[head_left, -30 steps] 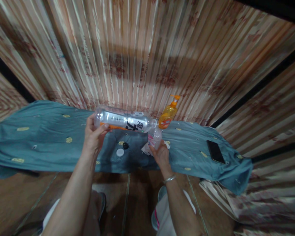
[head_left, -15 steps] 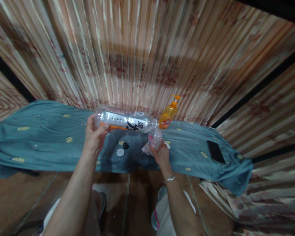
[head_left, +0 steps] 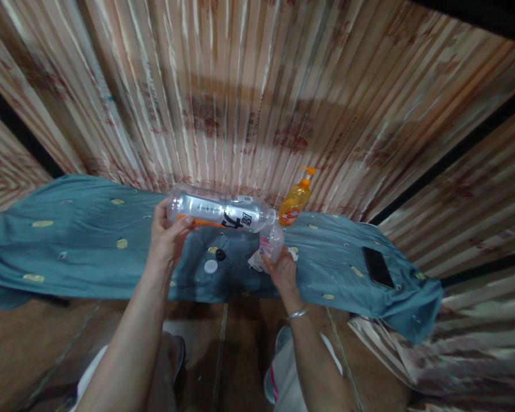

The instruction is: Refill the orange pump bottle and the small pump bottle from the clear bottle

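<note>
Little has changed since the earlier frame. At frame centre the left hand [head_left: 166,243] still grips the large clear bottle [head_left: 218,210] tipped sideways, its mouth over the small bottle [head_left: 273,242] that the right hand [head_left: 283,272] clasps upright on the blue cloth [head_left: 77,252].

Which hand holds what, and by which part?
Left hand holds the large clear bottle by its base end, lying sideways. Right hand grips the small bottle around its lower body.

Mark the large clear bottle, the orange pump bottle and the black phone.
large clear bottle [head_left: 217,210], head view, label midsection
orange pump bottle [head_left: 293,203], head view, orange body
black phone [head_left: 377,266], head view, screen centre
</note>
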`<state>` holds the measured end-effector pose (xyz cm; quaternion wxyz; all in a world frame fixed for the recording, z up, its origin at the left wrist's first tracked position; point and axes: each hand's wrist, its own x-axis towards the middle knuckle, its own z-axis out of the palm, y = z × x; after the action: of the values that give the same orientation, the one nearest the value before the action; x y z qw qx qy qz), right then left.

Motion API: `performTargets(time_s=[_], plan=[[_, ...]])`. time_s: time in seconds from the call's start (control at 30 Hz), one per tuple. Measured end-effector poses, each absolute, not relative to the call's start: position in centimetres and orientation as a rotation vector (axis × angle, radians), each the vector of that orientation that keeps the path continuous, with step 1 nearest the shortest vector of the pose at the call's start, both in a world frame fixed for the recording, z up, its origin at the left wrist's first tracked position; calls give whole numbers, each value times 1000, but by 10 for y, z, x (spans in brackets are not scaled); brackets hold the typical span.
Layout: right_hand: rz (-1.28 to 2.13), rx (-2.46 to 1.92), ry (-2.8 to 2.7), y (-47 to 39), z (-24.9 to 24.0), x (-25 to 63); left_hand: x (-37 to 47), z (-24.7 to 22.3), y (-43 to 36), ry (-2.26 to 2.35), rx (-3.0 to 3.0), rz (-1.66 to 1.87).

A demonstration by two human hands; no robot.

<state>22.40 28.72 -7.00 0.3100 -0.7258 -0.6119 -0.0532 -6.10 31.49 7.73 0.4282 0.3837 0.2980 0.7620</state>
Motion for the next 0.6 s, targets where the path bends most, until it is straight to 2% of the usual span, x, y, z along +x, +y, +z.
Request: performTargets(time_s=[0.33, 0.6], plan=[[-5, -2072, -1589, 284, -53, 218, -60, 77, 315, 760, 897, 1912], [-41, -2015, -1581, 285, -62, 221, -61, 75, 317, 759, 884, 1906]])
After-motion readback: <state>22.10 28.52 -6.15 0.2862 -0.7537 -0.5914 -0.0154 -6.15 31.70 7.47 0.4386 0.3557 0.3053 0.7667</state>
